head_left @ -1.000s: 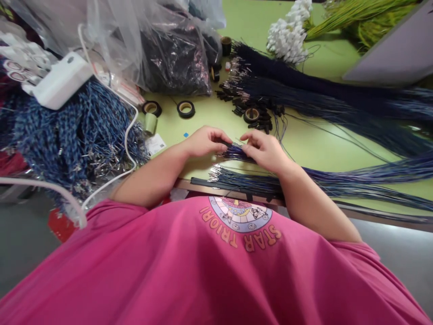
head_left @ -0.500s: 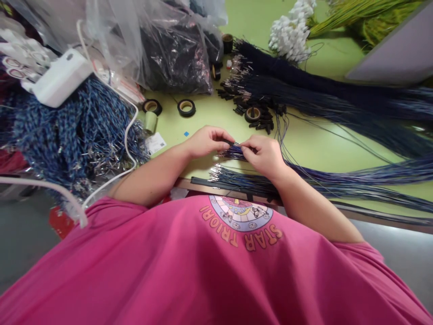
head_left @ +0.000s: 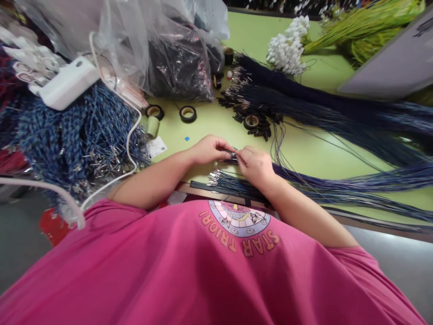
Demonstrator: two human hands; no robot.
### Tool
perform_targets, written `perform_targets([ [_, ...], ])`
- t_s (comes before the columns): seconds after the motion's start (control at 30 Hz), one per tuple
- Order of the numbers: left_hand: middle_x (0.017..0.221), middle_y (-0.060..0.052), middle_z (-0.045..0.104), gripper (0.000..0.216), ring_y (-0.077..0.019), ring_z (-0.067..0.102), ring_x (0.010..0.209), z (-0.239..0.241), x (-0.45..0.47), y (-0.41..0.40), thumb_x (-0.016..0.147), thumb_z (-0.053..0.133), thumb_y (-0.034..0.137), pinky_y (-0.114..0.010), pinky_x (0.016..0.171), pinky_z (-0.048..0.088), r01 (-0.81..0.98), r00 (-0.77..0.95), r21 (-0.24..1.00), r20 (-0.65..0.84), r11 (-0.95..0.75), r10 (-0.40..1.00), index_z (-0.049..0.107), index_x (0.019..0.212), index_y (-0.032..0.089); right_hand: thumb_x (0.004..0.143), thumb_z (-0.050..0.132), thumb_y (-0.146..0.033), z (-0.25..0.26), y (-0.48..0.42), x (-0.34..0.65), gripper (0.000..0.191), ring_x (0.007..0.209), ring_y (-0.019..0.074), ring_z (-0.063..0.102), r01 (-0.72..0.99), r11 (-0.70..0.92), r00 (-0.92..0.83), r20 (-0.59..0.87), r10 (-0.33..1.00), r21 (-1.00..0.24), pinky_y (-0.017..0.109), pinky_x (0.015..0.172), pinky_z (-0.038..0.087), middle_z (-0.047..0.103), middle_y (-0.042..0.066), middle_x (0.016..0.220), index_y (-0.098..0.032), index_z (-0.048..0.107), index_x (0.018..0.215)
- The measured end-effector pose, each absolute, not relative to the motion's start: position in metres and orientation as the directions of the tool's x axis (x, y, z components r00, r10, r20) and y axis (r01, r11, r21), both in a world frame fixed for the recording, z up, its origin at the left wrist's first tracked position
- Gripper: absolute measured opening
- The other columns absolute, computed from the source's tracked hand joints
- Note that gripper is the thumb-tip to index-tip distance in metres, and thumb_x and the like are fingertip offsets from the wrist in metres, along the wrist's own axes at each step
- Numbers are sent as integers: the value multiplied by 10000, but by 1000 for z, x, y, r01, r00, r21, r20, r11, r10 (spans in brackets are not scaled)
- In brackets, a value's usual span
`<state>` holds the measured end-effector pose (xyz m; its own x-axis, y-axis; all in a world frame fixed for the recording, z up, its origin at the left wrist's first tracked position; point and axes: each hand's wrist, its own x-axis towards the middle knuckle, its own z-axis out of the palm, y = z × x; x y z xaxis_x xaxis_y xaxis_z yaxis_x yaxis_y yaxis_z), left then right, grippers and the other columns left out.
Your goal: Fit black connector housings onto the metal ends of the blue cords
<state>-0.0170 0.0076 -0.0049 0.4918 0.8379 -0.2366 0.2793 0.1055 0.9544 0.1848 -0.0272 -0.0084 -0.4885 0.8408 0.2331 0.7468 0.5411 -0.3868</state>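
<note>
My left hand [head_left: 207,150] and my right hand [head_left: 254,163] meet fingertip to fingertip over the near edge of the green table [head_left: 304,149]. The left pinches a small black connector [head_left: 227,151]. The right hand's fingers are closed on a thin blue wire at that connector, above a bundle of blue wires [head_left: 338,183] that runs off to the right. A second row of wires with metal tips [head_left: 223,179] lies along the table edge just below both hands.
Rolls of black tape [head_left: 187,113] and loose black connectors [head_left: 257,122] lie beyond the hands. A heap of twisted blue wires [head_left: 74,135] with a white box [head_left: 66,83] fills the left. Plastic bags [head_left: 169,54] stand behind; white-tipped green stems [head_left: 291,43] at far right.
The right hand has slid left until its fingertips touch the left hand's at the connector. The view has dipped slightly.
</note>
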Motion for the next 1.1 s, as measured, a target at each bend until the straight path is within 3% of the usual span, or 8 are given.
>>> perform_targets([
  [0.2, 856, -78, 754, 261, -140, 665, 719, -8, -16, 8, 700, 751, 209, -325, 758, 538, 270, 461, 959, -204, 83, 864, 767, 946, 123, 879, 538, -241, -3, -21, 187, 208, 766, 173, 610, 694, 364, -369, 127, 921, -622, 283, 735, 425, 717, 61, 810, -174, 721, 809],
  [0.4, 881, -81, 751, 258, -153, 671, 768, -10, -17, 9, 706, 748, 239, -352, 813, 542, 275, 513, 961, -161, 17, 843, 758, 936, 124, 894, 517, -274, -4, -21, 186, 232, 779, 166, 604, 697, 372, -414, 80, 907, -612, 274, 738, 402, 711, 65, 822, -168, 696, 792],
  [0.53, 995, -108, 731, 322, -169, 669, 862, -7, -30, 19, 765, 713, 300, -352, 859, 530, 373, 478, 914, -42, -160, 877, 734, 1035, 125, 909, 471, -292, 9, -18, 192, 273, 788, 178, 592, 765, 433, -506, -30, 862, -477, 280, 713, 385, 705, 76, 846, -169, 694, 811],
  [0.67, 1355, -154, 594, 467, -277, 526, 1252, 6, -53, 37, 839, 647, 319, -449, 1092, 391, 719, 453, 538, 116, -440, 884, 637, 1278, 160, 903, 462, -342, 34, 5, 225, 309, 765, 178, 597, 830, 307, -343, 9, 939, -466, 276, 700, 387, 703, 52, 793, -180, 682, 758],
  [0.8, 1593, -147, 342, 547, -386, 259, 1463, 20, -75, 46, 895, 555, 329, -596, 1159, 210, 948, 306, 130, -113, -291, 945, 510, 1422, 191, 892, 458, -397, 42, 44, 273, 392, 743, 219, 609, 965, 84, -88, -4, 996, -250, 307, 650, 367, 694, 104, 737, -151, 716, 728],
  [0.87, 1588, -158, 350, 507, -392, 316, 1439, 28, -85, 45, 912, 510, 383, -605, 1135, 239, 976, 216, 55, -249, -209, 944, 558, 1373, 177, 913, 430, -408, 36, 59, 290, 450, 861, 268, 648, 993, 43, -56, -115, 992, -114, 331, 698, 392, 730, 177, 895, -121, 760, 807],
  [0.97, 1408, -231, 551, 460, -409, 529, 1261, 46, -102, 44, 886, 523, 433, -573, 1060, 346, 995, 100, 16, -317, -100, 943, 682, 1185, 122, 930, 410, -459, 26, 68, 299, 508, 976, 312, 669, 1000, 17, -17, -257, 966, -4, 350, 737, 428, 722, 226, 1062, -118, 786, 923],
  [1.1, 1305, -242, 611, 484, -391, 561, 1216, 74, -121, 51, 881, 530, 402, -491, 1016, 414, 999, 0, 33, -184, 7, 983, 636, 1244, 100, 943, 356, -465, 27, 58, 288, 525, 962, 314, 682, 1000, 16, -14, -220, 975, 11, 356, 704, 435, 724, 215, 1062, -161, 784, 941],
])
